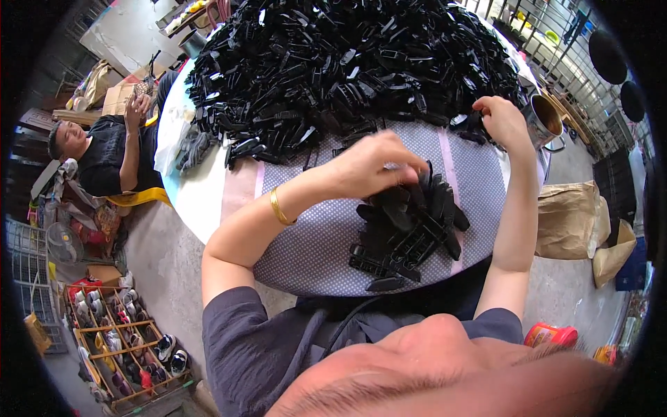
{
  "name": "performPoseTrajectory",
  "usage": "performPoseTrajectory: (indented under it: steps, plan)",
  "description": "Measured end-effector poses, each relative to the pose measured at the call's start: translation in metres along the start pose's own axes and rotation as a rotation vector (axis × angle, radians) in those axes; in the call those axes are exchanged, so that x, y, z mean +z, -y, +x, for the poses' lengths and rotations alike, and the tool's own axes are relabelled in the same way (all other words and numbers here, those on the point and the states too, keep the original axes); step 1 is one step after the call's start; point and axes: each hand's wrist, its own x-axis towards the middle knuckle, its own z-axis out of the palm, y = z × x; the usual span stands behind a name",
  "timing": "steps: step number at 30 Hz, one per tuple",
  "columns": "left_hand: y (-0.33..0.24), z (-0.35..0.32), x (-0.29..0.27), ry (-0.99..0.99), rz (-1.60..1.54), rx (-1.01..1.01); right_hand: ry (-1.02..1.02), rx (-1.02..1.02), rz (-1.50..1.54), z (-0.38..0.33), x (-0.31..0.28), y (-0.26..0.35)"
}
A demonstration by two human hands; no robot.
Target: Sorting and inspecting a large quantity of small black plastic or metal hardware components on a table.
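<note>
Black plastic clip-like pieces form a big heap (pixel 333 76) across the far part of the round table. Closer to me, a smaller pile of black clip-like pieces (pixel 410 229) lies by the near edge. My left hand (pixel 379 165) hovers at the top of this small pile, its fingers curled together and slightly blurred; whatever is in them cannot be made out. Out at the heap's right edge, my right hand (pixel 501 121) reaches down with bent fingers apart, next to a few loose black pieces (pixel 469 131). Its fingertips are partly hidden.
A metal can (pixel 543 121) stands right of my right hand. A grey glove-like cloth (pixel 194 147) lies at the table's left. Another person (pixel 104 156) sits on the left. A shoe rack (pixel 121 347) is at lower left, a brown paper sack (pixel 570 221) at right.
</note>
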Motion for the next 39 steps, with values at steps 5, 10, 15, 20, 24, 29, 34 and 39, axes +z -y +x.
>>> performPoseTrajectory:
  steps: [5, 10, 15, 20, 24, 29, 34, 39]
  plan:
    - [0.050, -0.005, 0.003, -0.194, 0.770, -0.032, 0.210, 0.032, 0.041, -0.017, -0.021, 0.023]
    - [0.054, -0.004, 0.000, -0.141, 0.795, 0.014, 0.245, -0.078, -0.149, -0.015, -0.003, 0.027]
    - [0.047, -0.002, 0.003, -0.434, 0.273, -0.026, 0.083, -0.321, 0.422, -0.022, 0.000, 0.071]
    - [0.038, 0.002, 0.000, -0.434, -0.363, -0.318, -0.117, -0.375, 0.677, -0.030, 0.021, 0.104]
    - [0.041, -0.001, -0.018, -0.483, -0.240, -0.374, -0.092, -0.357, 0.645, -0.029, 0.024, 0.104]
    - [0.030, -0.011, -0.037, -0.310, 0.431, -0.148, 0.000, -0.393, 0.697, -0.025, 0.035, 0.100]
    - [0.022, -0.015, -0.021, 0.022, 0.601, -0.371, -0.029, -0.480, 0.757, -0.022, 0.049, 0.098]
    - [0.019, -0.013, -0.007, -0.075, 0.589, -0.370, 0.038, -0.373, 0.872, -0.029, 0.040, 0.107]
